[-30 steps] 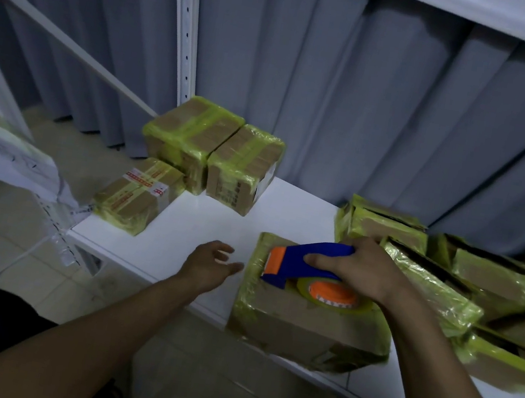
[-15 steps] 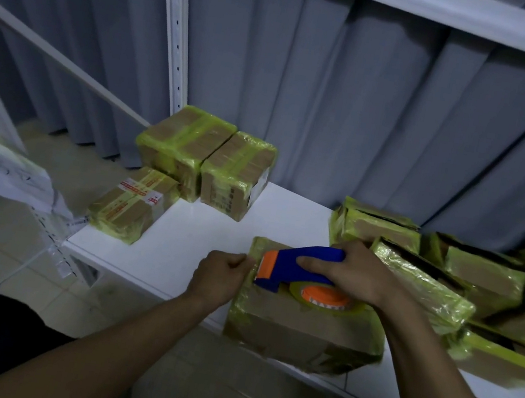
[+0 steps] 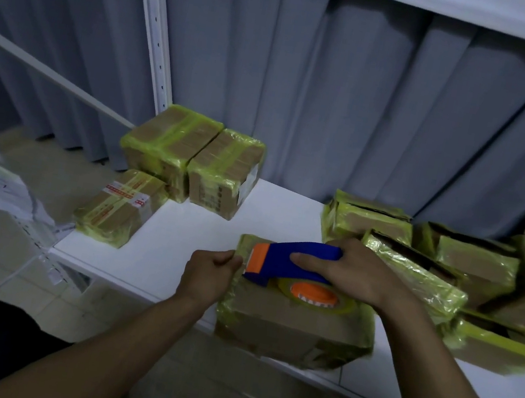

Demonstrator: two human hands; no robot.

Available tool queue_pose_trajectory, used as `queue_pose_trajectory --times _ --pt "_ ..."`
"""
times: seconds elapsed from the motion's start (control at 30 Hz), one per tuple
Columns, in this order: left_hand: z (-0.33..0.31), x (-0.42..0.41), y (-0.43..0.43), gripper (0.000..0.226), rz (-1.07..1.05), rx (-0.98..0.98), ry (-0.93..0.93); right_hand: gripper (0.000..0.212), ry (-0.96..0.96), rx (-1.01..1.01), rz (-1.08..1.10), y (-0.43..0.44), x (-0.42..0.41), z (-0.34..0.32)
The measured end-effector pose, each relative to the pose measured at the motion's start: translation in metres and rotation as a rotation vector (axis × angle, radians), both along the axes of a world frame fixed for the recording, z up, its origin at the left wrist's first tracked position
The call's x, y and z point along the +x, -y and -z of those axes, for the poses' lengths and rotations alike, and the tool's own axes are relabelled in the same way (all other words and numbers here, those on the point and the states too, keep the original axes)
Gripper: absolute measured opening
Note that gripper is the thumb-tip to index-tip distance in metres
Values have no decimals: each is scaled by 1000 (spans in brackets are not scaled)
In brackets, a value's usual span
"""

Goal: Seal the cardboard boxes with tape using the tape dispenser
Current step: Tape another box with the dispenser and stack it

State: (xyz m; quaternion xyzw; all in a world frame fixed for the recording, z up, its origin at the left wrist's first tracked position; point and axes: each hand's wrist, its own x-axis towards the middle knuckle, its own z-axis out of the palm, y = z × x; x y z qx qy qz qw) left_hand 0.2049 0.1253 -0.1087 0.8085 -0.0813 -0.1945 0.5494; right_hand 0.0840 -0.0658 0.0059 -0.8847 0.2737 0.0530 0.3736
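Observation:
A cardboard box (image 3: pixel 288 325) wrapped in yellow tape sits at the front edge of the white shelf (image 3: pixel 179 233), overhanging it slightly. On top of it lies the blue and orange tape dispenser (image 3: pixel 282 261) with its yellow tape roll (image 3: pixel 317 296). My right hand (image 3: pixel 356 273) grips the dispenser's blue handle. My left hand (image 3: pixel 207 273) has curled fingers at the box's left top edge, right by the dispenser's orange front, pinching there; the tape end itself is too small to make out.
Three taped boxes (image 3: pixel 172 149) stand at the shelf's back left, one hanging off the left edge. Several yellow-taped boxes (image 3: pixel 416 269) are piled on the right. A white upright post (image 3: pixel 154 28) and grey curtain stand behind. Tiled floor lies below.
My left hand moved right from the bare shelf to the box's left edge and curled its fingers there. The dispenser stayed on the box under my right hand.

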Motion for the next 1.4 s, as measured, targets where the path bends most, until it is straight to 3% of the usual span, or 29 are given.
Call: queue_pose_trajectory --times 0.2,0.33,0.5,0.63,0.7,0.77,0.97,1.07,1.23,1.4 --pt "2 -1 0 32 -20 -12 -44 60 24 -43 57 18 -17 -5" --pt "4 -1 -1 30 -1 -39 -39 54 -15 -97 48 16 -18 4" --pt "9 -7 -3 46 75 55 182 54 -55 -109 50 14 -9 6" --pt "1 -12 -10 55 510 192 645 53 -87 -103 44 16 -5 2" --pt "-1 -12 -15 76 730 437 716 54 -101 -103 50 17 -3 1" --pt "-1 -10 -19 101 822 674 770 54 -114 -104 46 18 -1 1" --pt "-14 11 -37 104 881 833 800 61 -52 -75 22 3 9 8" --pt "-24 33 -53 101 912 871 729 65 -7 -44 -22 -14 21 15" --pt "-17 38 -57 103 882 730 706 48 82 91 -24 -23 28 13" --pt "-3 28 -51 116 788 677 717 27 195 -5 -130 -17 26 22"
